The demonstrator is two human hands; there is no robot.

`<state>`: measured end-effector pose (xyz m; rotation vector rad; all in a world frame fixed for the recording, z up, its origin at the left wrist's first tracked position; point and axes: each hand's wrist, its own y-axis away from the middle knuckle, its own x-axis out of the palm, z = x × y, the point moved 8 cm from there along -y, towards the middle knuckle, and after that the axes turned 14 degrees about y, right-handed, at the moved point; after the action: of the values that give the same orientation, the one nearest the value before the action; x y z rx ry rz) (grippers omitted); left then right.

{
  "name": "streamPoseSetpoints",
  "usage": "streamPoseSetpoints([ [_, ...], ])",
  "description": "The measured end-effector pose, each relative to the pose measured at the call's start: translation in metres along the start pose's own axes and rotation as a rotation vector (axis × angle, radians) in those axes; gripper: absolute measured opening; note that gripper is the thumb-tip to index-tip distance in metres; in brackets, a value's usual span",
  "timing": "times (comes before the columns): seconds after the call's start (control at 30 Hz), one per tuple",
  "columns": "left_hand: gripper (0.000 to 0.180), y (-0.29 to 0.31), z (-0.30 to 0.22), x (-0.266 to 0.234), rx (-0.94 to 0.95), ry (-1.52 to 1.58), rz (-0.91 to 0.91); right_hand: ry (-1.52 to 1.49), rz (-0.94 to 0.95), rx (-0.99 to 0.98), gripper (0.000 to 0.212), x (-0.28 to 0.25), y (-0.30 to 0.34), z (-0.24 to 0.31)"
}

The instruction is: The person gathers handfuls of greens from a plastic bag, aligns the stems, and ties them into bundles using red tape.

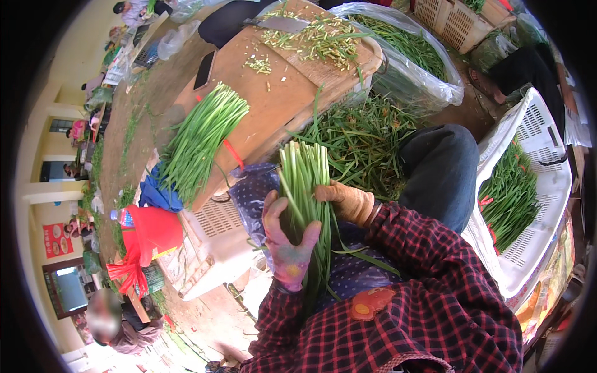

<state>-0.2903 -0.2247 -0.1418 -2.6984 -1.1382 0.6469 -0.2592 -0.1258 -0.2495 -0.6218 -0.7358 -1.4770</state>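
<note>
A thick bunch of garlic chives [303, 186] stands nearly upright before my chest, pale stem ends on top and green leaves hanging down. My left hand [288, 248], in a thin stained glove, cups it from the left, with thumb and fingers apart around the stems. From the right, my right hand [348, 202] in a tan glove grips the bunch, thumb across its front; the other fingers are partly hidden. Some leaves stray to the right over my dotted purple apron [354, 267]. A second bunch of chives [208, 140] lies on the wooden board [249, 112], near a red tie [233, 154].
A cleaver [280, 23] and cut stem ends [323, 40] lie on the board's far end, with a phone [204, 69] at its left. Loose leaves [360, 137] are heaped beyond my knee. At right stands a white crate [550, 205] of chives; a plastic bag [451, 90] holds more.
</note>
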Motion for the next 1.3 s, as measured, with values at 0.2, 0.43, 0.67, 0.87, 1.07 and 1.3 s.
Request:
streamPoseSetpoints([
  [0.2, 0.083, 0.011, 0.013, 0.007, -0.746, 0.872, -0.057, 0.27, 0.045, -0.134, 0.057, 0.025, 0.017, 0.044],
  [0.43, 0.081, 0.027, 0.01, 0.036, -0.811, 0.884, 0.34, 0.444, -0.077, -0.065, 0.046, 0.027, 0.025, 0.045],
  [0.67, 0.035, 0.035, 0.034, 0.053, -1.033, 0.917, 0.252, 0.269, -0.215, -0.087, 0.043, 0.016, 0.026, 0.042],
  [0.87, 0.048, 0.045, 0.025, 0.012, -1.035, 0.671, 0.357, 0.276, -0.298, -0.094, 0.043, 0.007, 0.021, 0.083],
  [1.07, 0.045, 0.061, 0.028, 0.0, -1.055, 0.635, 0.317, 0.646, -0.435, 0.066, 0.041, -0.006, 0.012, 0.073],
  [1.3, 0.047, 0.069, 0.029, -0.002, -0.994, 0.692, 0.295, 0.758, -0.569, -0.301, 0.025, -0.013, 0.028, 0.125],
])
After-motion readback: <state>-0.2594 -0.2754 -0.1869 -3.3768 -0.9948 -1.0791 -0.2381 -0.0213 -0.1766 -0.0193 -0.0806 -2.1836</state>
